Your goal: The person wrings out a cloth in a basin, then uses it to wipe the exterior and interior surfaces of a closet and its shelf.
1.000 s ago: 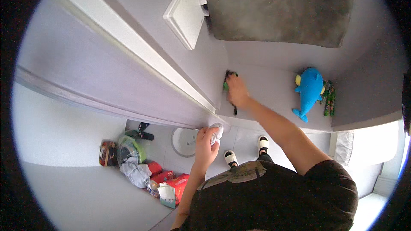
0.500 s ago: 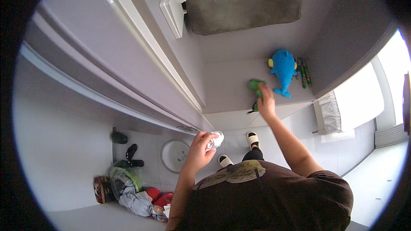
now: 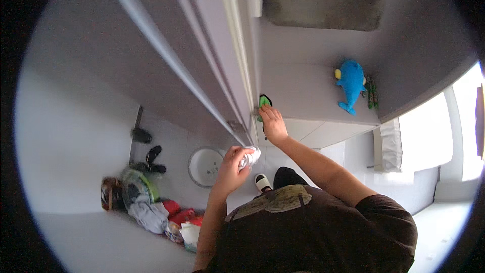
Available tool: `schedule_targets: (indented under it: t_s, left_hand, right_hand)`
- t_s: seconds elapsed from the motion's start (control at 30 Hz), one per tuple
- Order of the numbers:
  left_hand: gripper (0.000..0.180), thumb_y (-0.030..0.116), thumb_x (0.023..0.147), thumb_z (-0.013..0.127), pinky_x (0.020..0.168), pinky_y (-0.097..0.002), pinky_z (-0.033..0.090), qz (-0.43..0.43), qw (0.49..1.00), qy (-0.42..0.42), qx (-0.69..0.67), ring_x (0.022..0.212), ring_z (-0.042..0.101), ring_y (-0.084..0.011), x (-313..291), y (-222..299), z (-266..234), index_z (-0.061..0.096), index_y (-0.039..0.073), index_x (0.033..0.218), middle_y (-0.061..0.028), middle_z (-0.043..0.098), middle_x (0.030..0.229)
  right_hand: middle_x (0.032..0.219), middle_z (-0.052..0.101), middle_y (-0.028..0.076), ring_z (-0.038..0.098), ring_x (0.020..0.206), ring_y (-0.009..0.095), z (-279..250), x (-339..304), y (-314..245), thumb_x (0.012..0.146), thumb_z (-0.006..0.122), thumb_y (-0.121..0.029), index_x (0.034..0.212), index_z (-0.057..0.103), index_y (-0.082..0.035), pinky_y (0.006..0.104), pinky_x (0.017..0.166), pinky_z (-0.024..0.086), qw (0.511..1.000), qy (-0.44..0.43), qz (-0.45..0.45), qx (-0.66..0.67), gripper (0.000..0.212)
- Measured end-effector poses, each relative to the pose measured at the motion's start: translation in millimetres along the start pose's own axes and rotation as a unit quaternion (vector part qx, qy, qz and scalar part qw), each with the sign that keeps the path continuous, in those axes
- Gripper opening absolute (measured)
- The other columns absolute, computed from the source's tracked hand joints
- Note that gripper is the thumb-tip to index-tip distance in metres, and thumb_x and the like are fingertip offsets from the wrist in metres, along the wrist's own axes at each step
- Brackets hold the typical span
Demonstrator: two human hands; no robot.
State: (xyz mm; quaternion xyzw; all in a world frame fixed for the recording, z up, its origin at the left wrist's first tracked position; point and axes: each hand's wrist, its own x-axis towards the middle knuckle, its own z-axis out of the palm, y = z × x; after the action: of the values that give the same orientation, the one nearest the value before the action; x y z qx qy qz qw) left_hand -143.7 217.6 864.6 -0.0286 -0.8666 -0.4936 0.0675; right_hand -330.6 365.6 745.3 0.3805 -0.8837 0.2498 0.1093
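My left hand (image 3: 233, 168) is closed around a crumpled white wad (image 3: 250, 156), perhaps cloth or paper, beside the edge of a tall pale panel (image 3: 212, 50). Farther forward, my right hand (image 3: 275, 125) presses its fingers onto a green cloth (image 3: 264, 101) with a dark edge. That cloth lies at the left end of a pale ledge (image 3: 308, 91), against the panel's edge, partly covered by my fingers. To the right on the same ledge rests a blue plush dolphin (image 3: 351, 85) with yellow parts, and several green patterned sticks (image 3: 372, 92) stand close beside it.
On the floor at left are dark slippers (image 3: 154, 154), a round white basin-like thing (image 3: 206, 167) and a heap of bags (image 3: 151, 215). A grey-brown panel (image 3: 323, 0) hangs above the ledge. White frilled fabric (image 3: 391, 144) is at right, by a bright window.
My right hand has slid the green cloth leftward along the ledge, away from the plush dolphin, to the panel's edge. My left hand still holds the white wad. The view has turned somewhat.
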Motion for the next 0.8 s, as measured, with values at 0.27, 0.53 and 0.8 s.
schedule_targets:
  t_s: [0.27,0.53,0.8]
  left_hand:
    - [0.042,-0.002,0.078,0.054,0.083,-0.0305,0.046,-0.152,0.939,0.234,-0.201,0.097,0.057,-0.0195,-52.1,-1.0,32.5,0.051,0.004,0.119,-0.0115,0.057,0.108]
    - [0.045,-0.004,0.08,0.056,0.078,-0.0286,0.047,-0.267,0.773,0.457,-0.35,0.091,0.055,-0.0153,-137.7,10.5,87.4,0.048,0.008,0.122,-0.0072,0.056,0.106]
    - [0.051,-0.001,0.077,0.059,0.079,-0.0329,0.049,-0.337,0.604,0.631,-0.35,0.094,0.058,-0.0208,-231.4,-0.7,104.0,0.045,0.008,0.125,-0.0115,0.056,0.109]
  right_hand:
    - [0.108,0.062,0.016,0.058,0.101,0.035,27.6,-63.2,-0.9,0.079,0.05,0.001,0.105,0.062,-0.005,0.042,0.086,0.048,0.956,-0.264,0.019,0.13,0.029]
    - [0.101,0.065,0.017,0.062,0.095,0.034,31.9,-119.5,-46.1,0.081,0.058,-0.013,0.107,0.06,-0.005,0.0407,0.084,0.049,0.862,-0.428,0.002,0.271,0.027]
    - [0.094,0.066,0.015,0.065,0.086,0.028,35.0,-125.7,-133.2,0.08,0.058,-0.017,0.105,0.06,-0.004,0.0366,0.078,0.05,0.769,-0.547,-0.067,0.322,0.028]
